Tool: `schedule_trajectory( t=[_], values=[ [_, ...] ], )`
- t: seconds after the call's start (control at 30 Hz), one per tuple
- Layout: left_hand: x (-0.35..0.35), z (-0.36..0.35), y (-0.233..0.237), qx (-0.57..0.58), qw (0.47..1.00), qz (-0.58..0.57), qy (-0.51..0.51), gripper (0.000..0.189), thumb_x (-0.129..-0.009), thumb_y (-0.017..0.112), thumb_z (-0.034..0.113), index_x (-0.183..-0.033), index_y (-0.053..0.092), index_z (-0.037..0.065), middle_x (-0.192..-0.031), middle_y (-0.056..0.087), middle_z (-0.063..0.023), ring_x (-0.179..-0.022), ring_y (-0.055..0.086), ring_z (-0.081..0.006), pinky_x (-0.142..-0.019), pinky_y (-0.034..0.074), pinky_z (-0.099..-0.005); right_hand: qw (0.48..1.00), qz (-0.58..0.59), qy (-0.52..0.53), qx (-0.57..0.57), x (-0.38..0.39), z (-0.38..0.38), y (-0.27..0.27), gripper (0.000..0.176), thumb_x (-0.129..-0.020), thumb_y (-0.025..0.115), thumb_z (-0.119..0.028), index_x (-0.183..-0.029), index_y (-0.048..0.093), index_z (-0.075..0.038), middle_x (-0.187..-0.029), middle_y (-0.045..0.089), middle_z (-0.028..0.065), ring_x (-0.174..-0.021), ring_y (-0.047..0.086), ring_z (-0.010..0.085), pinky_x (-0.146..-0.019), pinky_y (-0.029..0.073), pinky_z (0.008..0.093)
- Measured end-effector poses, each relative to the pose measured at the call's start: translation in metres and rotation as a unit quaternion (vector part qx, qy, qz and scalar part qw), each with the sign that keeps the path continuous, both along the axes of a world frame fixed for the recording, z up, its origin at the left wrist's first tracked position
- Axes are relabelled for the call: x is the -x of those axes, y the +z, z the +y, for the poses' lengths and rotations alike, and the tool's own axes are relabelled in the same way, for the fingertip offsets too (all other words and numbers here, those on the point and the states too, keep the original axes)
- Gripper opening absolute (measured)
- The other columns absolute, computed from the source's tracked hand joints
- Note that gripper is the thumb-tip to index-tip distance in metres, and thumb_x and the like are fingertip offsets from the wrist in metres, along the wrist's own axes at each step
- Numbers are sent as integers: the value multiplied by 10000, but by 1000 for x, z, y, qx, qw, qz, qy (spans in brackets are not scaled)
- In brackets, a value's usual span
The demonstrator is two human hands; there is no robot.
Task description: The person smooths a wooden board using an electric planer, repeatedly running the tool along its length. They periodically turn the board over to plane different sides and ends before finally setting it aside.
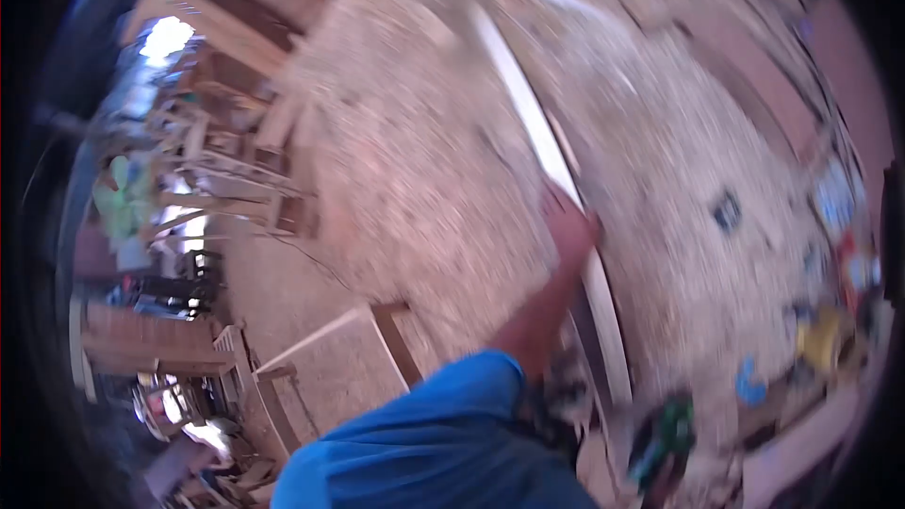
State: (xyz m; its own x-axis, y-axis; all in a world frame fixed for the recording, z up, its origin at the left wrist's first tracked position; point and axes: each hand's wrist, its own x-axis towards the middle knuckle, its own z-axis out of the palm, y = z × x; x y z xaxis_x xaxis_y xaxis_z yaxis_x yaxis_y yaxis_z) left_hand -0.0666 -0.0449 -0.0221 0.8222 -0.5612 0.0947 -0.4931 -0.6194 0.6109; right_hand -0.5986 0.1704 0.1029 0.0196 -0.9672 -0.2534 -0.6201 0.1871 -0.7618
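Evidently, the person's left hand (570, 224) grasps a long pale board (526, 108), fingers closed over its edges; a blurred green-and-black object (664, 438) sits near its lower end.

Left hand (569, 222) curled, arm (530, 325) outstretched

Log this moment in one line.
left hand: gripping pale strip | green object: near strip's lower end | wooden frame: on floor | view: motion-blurred

Pale, debris-strewn floor (396, 123), open wooden frame (313, 340) standing low, cluttered wooden furniture (231, 170), bright daylight (168, 40) through gaps
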Motion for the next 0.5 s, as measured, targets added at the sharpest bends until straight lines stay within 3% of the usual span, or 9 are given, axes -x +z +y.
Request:
schedule_trajectory(
  t=[0.03,0.13,0.17,0.23,0.33,0.5],
  values=[
    [-1,3,-13,-31,999,-33,-17,1030,-862,738,275,-1637,189,-122,-1667,254,-391,-1548,263,-545,-1292,202,-606,1000,-14,-14,-22,24,15,-12,545,-1046,677,-397,-1407,587,1,-1177,711,117,-944,691,209,-792,572,369],
    [-8,2,-26,113,978,-156,-81,898,-890,665,252,-1617,278,-106,-1601,278,-471,-1453,352,-637,-1236,305,-635,994,-76,-31,-68,51,45,-9,604,-1048,688,-392,-1482,529,-2,-1202,681,105,-939,672,177,-766,570,352],
    [-9,1,-28,78,971,-218,-66,887,-899,637,280,-1608,285,-119,-1608,253,-483,-1478,314,-646,-1248,284,-640,991,-100,-37,-84,55,53,-7,627,-1049,692,-390,-1507,510,-3,-1210,671,101,-937,666,166,-758,569,346],
    [-12,5,-16,67,980,-176,-72,895,-914,612,313,-1611,267,-130,-1647,226,-450,-1498,270,-660,-1251,282,-635,972,-183,-68,-129,40,53,6,581,-1026,732,-355,-1446,541,-2,-991,661,36,-792,596,94,-686,522,271],
    [-24,0,-19,52,977,-188,-89,891,-931,603,335,-1613,265,-128,-1678,231,-398,-1503,261,-659,-1243,295,-637,982,-143,-63,-109,27,54,11,510,-1021,741,-324,-1394,577,-18,-908,658,5,-724,575,90,-644,505,275],
    [-29,-4,-34,33,966,-234,-103,907,-949,608,384,-1614,262,-126,-1675,270,-369,-1500,263,-663,-1224,306,-661,992,-57,-70,-88,2,68,20,460,-1007,754,-379,-1250,650,-3,-831,691,65,-694,630,142,-642,539,343]
  ],
)
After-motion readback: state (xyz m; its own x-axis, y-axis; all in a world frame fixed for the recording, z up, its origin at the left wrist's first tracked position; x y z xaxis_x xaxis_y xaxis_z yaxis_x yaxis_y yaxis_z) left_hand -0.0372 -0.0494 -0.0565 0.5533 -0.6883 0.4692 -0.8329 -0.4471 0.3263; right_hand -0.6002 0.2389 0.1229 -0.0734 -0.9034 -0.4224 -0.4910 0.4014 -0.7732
